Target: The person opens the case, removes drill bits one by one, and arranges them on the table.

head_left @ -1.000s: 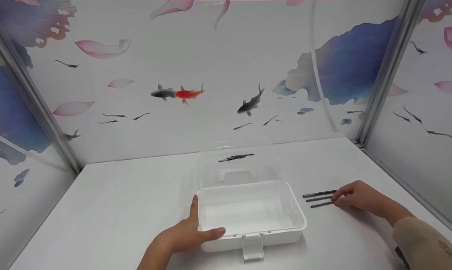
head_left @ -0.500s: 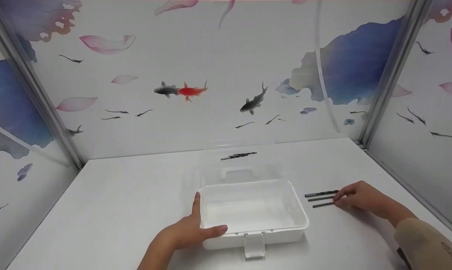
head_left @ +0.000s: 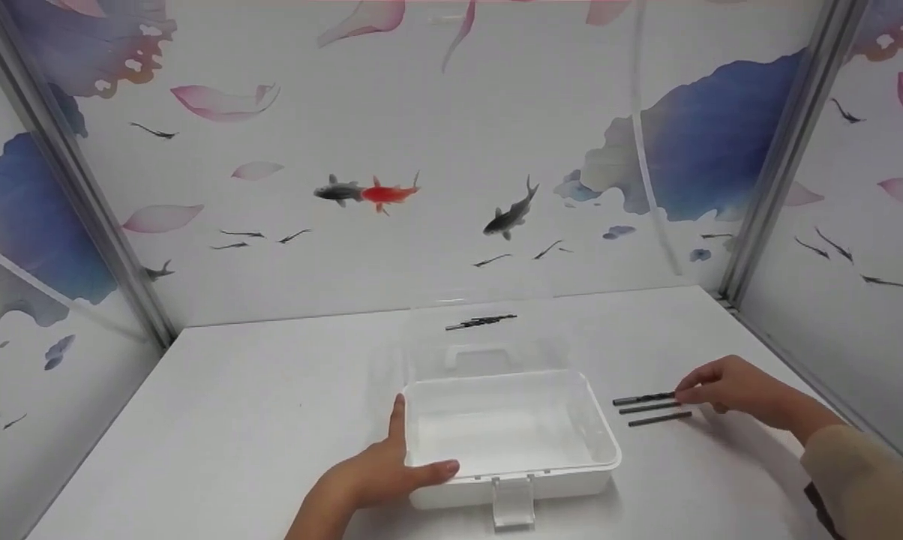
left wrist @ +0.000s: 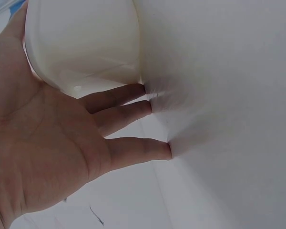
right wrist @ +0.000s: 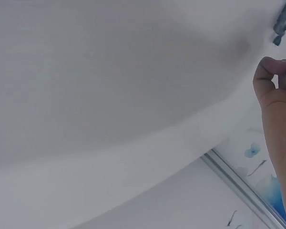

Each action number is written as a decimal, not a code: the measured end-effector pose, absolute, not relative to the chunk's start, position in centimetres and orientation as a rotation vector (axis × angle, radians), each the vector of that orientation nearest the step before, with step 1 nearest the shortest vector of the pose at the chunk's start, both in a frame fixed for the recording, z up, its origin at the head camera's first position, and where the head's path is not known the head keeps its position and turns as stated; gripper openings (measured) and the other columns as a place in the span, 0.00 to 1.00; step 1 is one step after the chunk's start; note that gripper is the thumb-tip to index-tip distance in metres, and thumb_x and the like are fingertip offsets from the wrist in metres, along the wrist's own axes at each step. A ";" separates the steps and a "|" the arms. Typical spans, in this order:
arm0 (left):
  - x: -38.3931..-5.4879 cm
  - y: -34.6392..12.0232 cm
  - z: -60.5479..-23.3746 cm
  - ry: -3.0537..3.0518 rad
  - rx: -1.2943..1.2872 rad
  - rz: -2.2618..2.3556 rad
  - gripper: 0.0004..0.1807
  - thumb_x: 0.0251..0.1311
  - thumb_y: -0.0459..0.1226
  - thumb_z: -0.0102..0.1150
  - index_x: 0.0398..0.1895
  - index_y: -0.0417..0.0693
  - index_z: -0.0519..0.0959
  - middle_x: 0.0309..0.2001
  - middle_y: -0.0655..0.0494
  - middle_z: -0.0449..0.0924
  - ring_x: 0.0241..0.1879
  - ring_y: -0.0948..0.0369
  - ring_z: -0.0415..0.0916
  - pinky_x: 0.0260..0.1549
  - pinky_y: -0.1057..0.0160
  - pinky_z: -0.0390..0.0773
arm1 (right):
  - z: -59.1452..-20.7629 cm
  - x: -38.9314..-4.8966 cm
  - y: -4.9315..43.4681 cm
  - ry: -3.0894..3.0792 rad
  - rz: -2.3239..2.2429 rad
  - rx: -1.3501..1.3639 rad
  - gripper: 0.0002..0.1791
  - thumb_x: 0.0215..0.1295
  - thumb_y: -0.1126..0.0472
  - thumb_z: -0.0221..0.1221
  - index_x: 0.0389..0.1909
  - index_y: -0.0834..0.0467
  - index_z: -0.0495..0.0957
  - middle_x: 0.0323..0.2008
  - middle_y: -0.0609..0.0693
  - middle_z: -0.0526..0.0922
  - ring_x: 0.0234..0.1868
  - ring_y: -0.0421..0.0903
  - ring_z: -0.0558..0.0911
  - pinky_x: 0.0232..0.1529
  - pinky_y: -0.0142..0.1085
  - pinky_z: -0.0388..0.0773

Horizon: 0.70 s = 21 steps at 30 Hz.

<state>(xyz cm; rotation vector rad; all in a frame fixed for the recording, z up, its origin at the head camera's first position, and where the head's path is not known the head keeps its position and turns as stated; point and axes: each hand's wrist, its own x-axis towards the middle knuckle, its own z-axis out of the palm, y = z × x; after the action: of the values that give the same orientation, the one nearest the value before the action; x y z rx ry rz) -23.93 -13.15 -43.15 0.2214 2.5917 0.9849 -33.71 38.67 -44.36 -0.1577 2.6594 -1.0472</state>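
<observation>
at the left end of the white box (head_left: pixel 571 487), the left hand (head_left: pixel 380 469) is lying spread, its thumb resting over the front rim, its forefinger running along the side and other fingers reaching straight to the table (head_left: pixel 271 420). the box is standing open, its latch (head_left: pixel 513 502) hanging in front, its clear lid (head_left: pixel 530 356) folded back, a cluster of dark bits (head_left: pixel 481 322) showing through. near the box's right side, three drill bits (head_left: pixel 660 418) are lying side by side. the right hand (head_left: pixel 744 388) is bringing thumb and forefinger close together, covering the right ends of the farther two; whether it is pinching one, i cannot tell.
</observation>
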 end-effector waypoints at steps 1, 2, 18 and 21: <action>-23.9 -13.1 -43.2 2.594 0.220 0.976 0.74 0.48 0.71 0.60 0.76 0.44 0.22 0.71 0.33 0.61 0.71 0.43 0.60 0.66 0.38 0.61 | -43.8 -33.8 38.6 2.667 -1.041 -0.163 0.24 0.61 0.43 0.65 0.50 0.56 0.83 0.47 0.50 0.84 0.46 0.49 0.77 0.42 0.38 0.76; -23.9 -13.1 -43.2 2.600 0.222 0.972 0.74 0.48 0.71 0.60 0.77 0.44 0.22 0.71 0.32 0.61 0.71 0.42 0.60 0.65 0.38 0.62 | -43.2 -34.0 38.5 2.680 -1.033 -0.172 0.25 0.61 0.42 0.64 0.51 0.56 0.83 0.48 0.50 0.84 0.48 0.49 0.77 0.43 0.38 0.76; -23.8 -13.4 -43.5 2.575 0.240 1.004 0.74 0.48 0.70 0.61 0.76 0.46 0.20 0.70 0.33 0.63 0.70 0.43 0.62 0.65 0.38 0.62 | -30.3 -37.3 32.0 2.861 -0.887 -0.344 0.23 0.62 0.41 0.63 0.51 0.51 0.83 0.52 0.53 0.82 0.41 0.50 0.77 0.46 0.42 0.75; -23.8 -13.3 -43.5 2.589 0.247 0.998 0.74 0.48 0.71 0.61 0.76 0.46 0.21 0.70 0.34 0.63 0.69 0.44 0.64 0.64 0.39 0.63 | -29.3 -37.8 30.8 2.853 -0.890 -0.355 0.23 0.62 0.41 0.63 0.51 0.50 0.83 0.52 0.52 0.82 0.40 0.50 0.76 0.48 0.43 0.74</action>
<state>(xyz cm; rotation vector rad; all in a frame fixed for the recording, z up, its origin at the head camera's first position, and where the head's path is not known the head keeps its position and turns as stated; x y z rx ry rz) -23.79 -13.28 -43.52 0.2467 2.5886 0.9975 -37.78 30.80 -29.27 -0.3554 2.8530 -0.8905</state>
